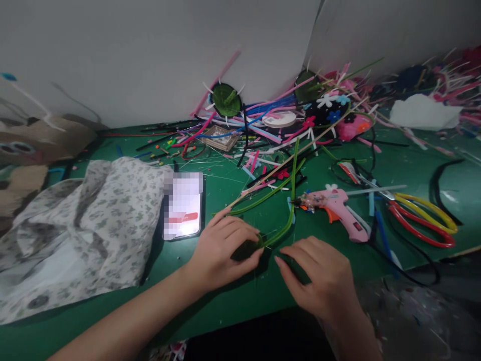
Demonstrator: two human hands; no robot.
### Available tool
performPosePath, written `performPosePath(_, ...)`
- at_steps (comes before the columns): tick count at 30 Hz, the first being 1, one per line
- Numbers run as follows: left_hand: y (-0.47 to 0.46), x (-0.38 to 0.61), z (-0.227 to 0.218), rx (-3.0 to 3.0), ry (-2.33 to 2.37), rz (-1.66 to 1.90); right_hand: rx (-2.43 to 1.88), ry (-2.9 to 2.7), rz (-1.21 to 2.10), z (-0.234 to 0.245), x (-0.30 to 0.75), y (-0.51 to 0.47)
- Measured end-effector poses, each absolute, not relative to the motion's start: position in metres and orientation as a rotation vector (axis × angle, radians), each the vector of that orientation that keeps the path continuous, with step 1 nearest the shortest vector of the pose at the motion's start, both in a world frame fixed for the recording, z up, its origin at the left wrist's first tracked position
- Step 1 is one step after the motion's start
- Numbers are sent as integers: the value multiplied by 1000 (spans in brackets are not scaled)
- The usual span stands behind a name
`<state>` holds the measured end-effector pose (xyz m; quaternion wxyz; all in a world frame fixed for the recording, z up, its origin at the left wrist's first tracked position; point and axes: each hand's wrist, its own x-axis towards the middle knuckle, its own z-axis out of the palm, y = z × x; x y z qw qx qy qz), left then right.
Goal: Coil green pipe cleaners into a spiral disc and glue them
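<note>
My left hand (229,250) is closed, thumb and fingers pinching the end of a green pipe cleaner (280,236). The pipe cleaner bends upward from the pinch, away from me. Just to the right, my right hand (319,273) hovers over the table with curved fingers and a gap between thumb and forefinger; nothing shows in it. Beyond the hands lies a pink glue gun (340,208), its nozzle close to the green pipe cleaner. A wooden stick (270,173) runs diagonally from near my left fingertips toward the pile.
A phone (184,205) and a patterned cloth (112,215) lie to the left on the green table (221,301). Scissors (424,215) with red and yellow handles rest on the right. Colourful pipe cleaners (270,105) and round green pieces (226,100) heap against the wall.
</note>
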<state>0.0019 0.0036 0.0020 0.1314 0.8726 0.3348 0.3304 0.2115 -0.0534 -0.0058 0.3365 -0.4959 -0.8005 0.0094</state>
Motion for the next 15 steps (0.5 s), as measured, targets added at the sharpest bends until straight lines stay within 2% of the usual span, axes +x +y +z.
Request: performPosePath(15,11,-16,3,2499,933,910,-1355,-2043,206,-4,201,-53)
